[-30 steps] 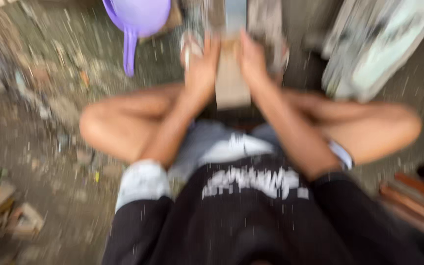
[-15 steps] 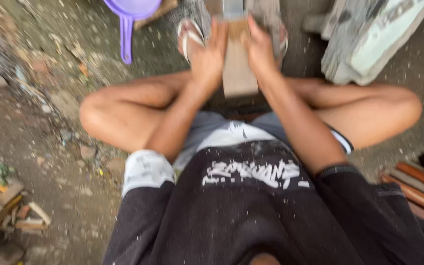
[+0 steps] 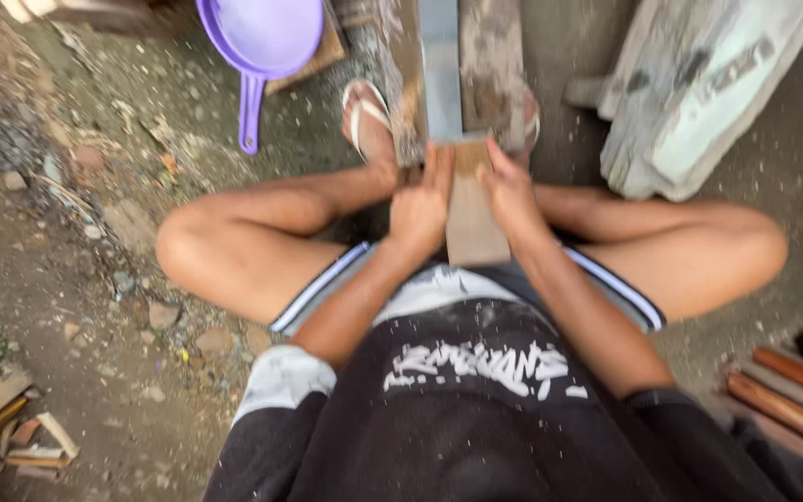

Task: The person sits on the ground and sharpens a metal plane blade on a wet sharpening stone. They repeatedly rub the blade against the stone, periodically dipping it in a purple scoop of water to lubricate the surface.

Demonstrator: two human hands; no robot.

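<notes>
Flat wooden block (image 3: 474,221) — between both hands (image 3: 465,197)

Head camera looks steeply down (close) at lap.

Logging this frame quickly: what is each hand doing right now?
Left hand: closed on the left edge of the wooden block.
Right hand: closed on the block's right edge, near the grey blade.
</notes>
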